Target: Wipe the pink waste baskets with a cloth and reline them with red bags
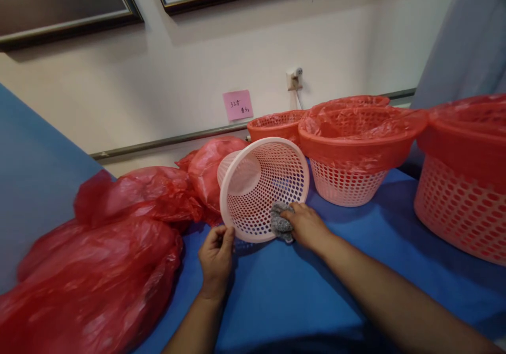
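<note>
A pale pink wastebasket (264, 188) with holes through its wall lies tilted on the blue-covered table (261, 296), its mouth facing me. My left hand (217, 256) is closed at the lower left of its rim, thumb and curled fingers on the edge. A crumpled grey cloth (282, 222) is in my right hand (306, 226), whose fingers are wrapped round it. This cloth presses on the lower right of the rim, partly inside the mouth. My right fingertips are partly hidden by the cloth.
Red plastic bags (103, 280) are heaped on the left, reaching behind the basket. To the right stand several baskets lined with red bags, including a near one (348, 182) and a larger one (458, 211). A wall socket (294, 80) and pink note (237, 105) are behind.
</note>
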Demonstrator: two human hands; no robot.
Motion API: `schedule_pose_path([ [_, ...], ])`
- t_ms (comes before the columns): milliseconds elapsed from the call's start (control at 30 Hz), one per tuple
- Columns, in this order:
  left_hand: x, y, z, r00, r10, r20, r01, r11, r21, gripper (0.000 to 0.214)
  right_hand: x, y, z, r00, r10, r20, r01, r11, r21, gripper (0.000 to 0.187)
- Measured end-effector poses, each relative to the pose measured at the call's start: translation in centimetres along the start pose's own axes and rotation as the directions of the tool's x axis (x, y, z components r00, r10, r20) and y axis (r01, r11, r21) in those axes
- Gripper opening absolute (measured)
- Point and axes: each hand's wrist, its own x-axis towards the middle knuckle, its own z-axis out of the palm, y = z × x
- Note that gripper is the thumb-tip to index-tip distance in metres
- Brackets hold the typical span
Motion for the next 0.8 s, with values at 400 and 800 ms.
schedule_pose_path([
  [400,-0.3,-1.0,1.5,0.840,-0.090,0.534,-0.011,0.983,0.183,0.027,-0.1,0.0,0.5,0.991,-0.125,0.042,0.119,0.985,0.127,0.046],
  [800,0.2,0.0,-0.2,0.998,-0.006,0.058,0.003,0.999,0.043,0.032,0.7,1.4,0.6,0.998,0.049,-0.047,-0.046,0.997,0.061,0.055],
])
